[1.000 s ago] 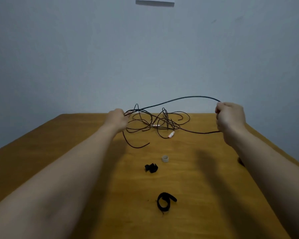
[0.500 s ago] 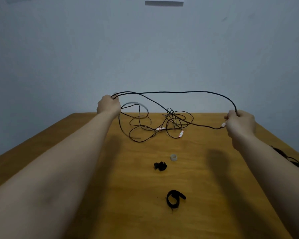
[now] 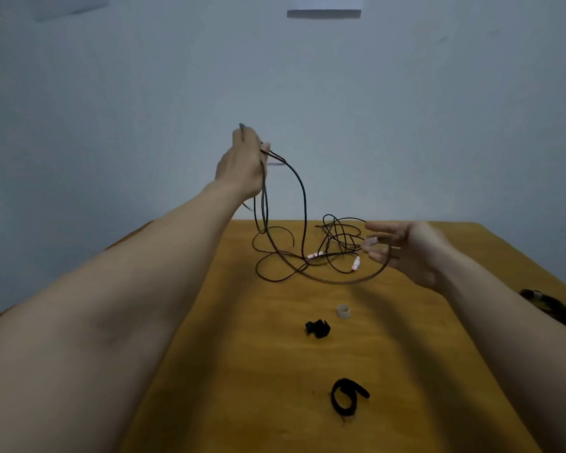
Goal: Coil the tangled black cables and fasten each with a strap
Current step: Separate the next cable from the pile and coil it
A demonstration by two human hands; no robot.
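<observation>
Black cables (image 3: pixel 337 243) lie mostly tangled, centre frame, on the surface (image 3: pixel 406 354); left hand (image 3: pixel 242 165) grips a few raised loops; right hand (image 3: pixel 409 250) spread, cable across its fingers. Both straps (image 3: pixel 348 398) unused, lower centre. Judged early.

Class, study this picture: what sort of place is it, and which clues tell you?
Probably a plain indoor room set up as a simple workspace. Clues: a plain pale wall, a wooden table in front of it, with tangled black cables and black straps on it.
</observation>
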